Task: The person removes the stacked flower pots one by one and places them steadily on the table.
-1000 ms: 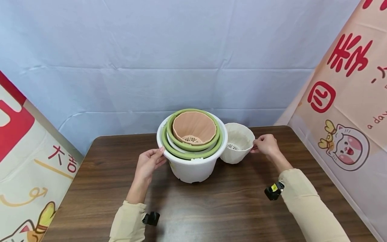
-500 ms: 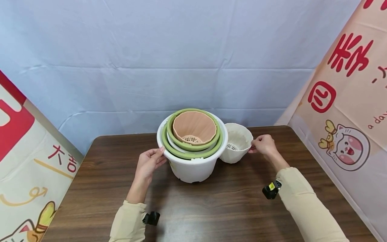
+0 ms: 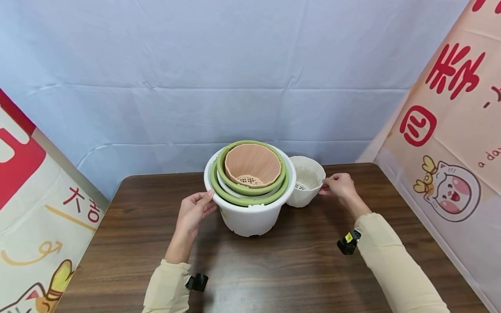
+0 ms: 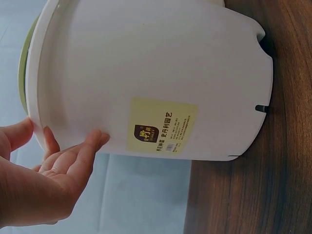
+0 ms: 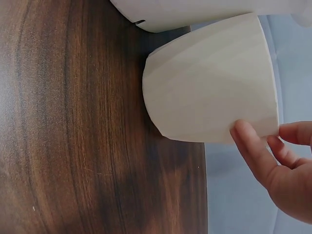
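Observation:
A large white flower pot (image 3: 250, 221) stands upright on the table, with green-rimmed pots (image 3: 252, 201) nested inside it and a terracotta-coloured pot (image 3: 253, 163) innermost. My left hand (image 3: 192, 211) pinches the large pot's rim on its left side, thumb on the rim and fingers beneath; the left wrist view shows a yellow label (image 4: 163, 127) on the pot's wall. Close against the right of the large pot stands a small cream pot (image 5: 212, 80) with a faceted wall and a holed bottom. My right hand (image 3: 339, 188) pinches its rim on the right side.
The dark wooden table (image 3: 250, 278) runs up to a pale blue cloth (image 3: 188, 87) behind the pots. Printed cloths hang at the left (image 3: 23, 208) and right (image 3: 450, 152).
The small cream pot has shifted slightly left and back, closer to the large white pot, with my right hand holding its rim. My left hand and the nested pots stay nearly still.

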A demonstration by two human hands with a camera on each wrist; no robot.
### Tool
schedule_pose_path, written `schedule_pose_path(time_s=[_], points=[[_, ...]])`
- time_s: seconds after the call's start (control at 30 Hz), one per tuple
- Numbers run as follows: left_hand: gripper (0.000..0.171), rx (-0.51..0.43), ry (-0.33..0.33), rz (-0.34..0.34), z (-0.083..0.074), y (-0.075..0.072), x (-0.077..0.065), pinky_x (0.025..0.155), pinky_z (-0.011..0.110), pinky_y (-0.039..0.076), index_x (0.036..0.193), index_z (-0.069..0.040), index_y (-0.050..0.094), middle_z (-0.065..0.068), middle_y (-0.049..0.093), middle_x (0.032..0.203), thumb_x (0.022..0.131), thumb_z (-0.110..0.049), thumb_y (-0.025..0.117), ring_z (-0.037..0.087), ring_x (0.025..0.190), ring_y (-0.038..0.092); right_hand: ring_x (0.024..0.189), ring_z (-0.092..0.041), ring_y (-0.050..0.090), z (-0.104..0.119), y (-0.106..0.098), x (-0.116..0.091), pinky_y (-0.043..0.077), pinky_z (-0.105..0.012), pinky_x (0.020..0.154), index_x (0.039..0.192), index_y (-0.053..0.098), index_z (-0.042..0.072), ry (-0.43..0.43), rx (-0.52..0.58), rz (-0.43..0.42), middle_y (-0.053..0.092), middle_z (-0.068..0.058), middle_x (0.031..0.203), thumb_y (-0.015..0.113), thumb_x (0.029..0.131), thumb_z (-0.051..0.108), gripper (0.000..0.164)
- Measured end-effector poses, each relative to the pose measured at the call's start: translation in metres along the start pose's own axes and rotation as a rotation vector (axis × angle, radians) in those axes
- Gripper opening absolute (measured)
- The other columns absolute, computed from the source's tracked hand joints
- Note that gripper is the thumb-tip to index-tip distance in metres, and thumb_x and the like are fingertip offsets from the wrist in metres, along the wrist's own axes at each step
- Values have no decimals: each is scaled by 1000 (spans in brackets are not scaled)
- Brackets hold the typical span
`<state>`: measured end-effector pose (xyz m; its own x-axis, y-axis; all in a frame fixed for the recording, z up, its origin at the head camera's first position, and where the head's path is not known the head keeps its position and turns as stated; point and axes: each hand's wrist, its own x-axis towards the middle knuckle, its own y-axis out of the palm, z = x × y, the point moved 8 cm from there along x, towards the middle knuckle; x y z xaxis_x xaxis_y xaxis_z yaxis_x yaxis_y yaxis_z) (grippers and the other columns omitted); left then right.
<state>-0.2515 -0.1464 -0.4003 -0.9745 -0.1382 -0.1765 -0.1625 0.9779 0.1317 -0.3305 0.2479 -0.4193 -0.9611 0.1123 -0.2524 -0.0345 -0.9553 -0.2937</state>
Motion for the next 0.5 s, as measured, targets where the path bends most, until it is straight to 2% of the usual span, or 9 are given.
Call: schedule_pose_path(time_s=[0.3, 0.5], points=[[28, 5, 3, 4, 0, 0, 0, 82, 35, 51, 102, 11, 54, 3, 63, 81, 91, -13, 58, 9, 76, 63, 65, -17, 66, -5, 7, 7, 55, -25, 66, 98, 47, -16, 18, 43, 45, 55, -16, 78, 42, 96, 5, 22], [27, 5, 5, 0, 0, 0, 0, 84, 38, 50, 101, 11, 54, 4, 63, 82, 91, -13, 58, 10, 76, 63, 62, -12, 63, -3, 13, 11, 53, -32, 77, 98, 46, -16, 9, 85, 58, 50, -24, 88, 41, 96, 4, 21]])
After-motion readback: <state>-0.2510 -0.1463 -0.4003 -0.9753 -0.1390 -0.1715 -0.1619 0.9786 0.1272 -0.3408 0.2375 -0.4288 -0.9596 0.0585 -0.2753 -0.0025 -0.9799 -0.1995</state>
